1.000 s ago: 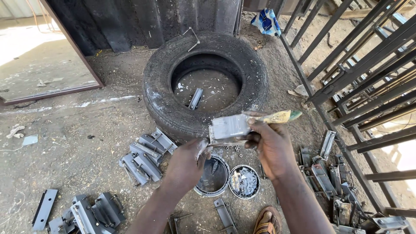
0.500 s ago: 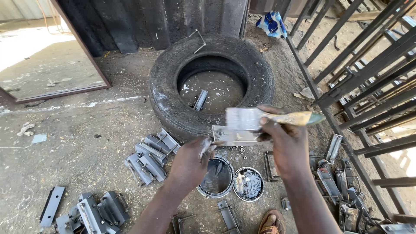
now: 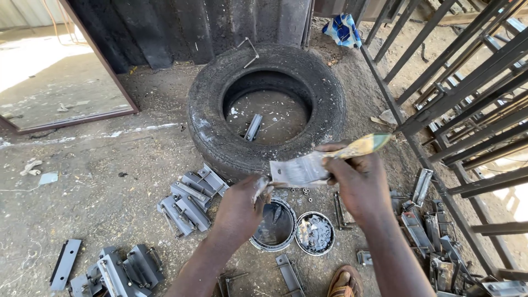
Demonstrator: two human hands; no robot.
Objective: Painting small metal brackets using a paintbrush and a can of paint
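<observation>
The metal bracket [image 3: 300, 169] is pinched by the left hand [image 3: 242, 206] above the open paint tin [image 3: 275, 225]. The right hand [image 3: 357, 181] grips a brush [image 3: 357, 147] against it. Steady, even strokes would cover best.

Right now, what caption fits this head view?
Left hand holds a grey metal piece while right hand brushes it, above a paint tin.

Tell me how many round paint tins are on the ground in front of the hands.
2. One tin holds dark paint and sits just below the left hand. The other tin touches its right side and holds pale grey paint. None looks hidden.
</observation>
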